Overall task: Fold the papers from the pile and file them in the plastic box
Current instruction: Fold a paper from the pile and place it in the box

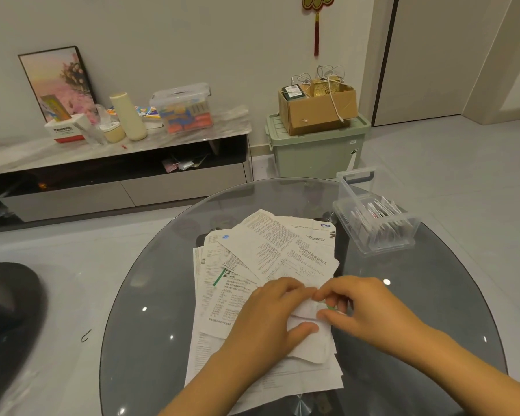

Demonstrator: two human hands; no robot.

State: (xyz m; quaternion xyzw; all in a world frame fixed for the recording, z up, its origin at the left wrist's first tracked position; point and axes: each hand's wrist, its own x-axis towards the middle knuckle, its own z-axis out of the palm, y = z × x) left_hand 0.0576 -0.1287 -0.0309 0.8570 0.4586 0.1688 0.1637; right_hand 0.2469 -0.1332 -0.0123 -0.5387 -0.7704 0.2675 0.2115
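Fingers of our left hand curled over small white folded paper, thumb pressing its front face; right hand pinches same paper's upper right edge, fingertips narrow. Paper sits between our two hands, atop pile of papers: flat printed sheets, overlapping, count unclear. One round smoked-glass table, glossy. One clear plastic box, rectangular, at far right, holds folded papers upright, number unreadable.

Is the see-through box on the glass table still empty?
No, the clear plastic box already holds a row of folded papers standing inside it.
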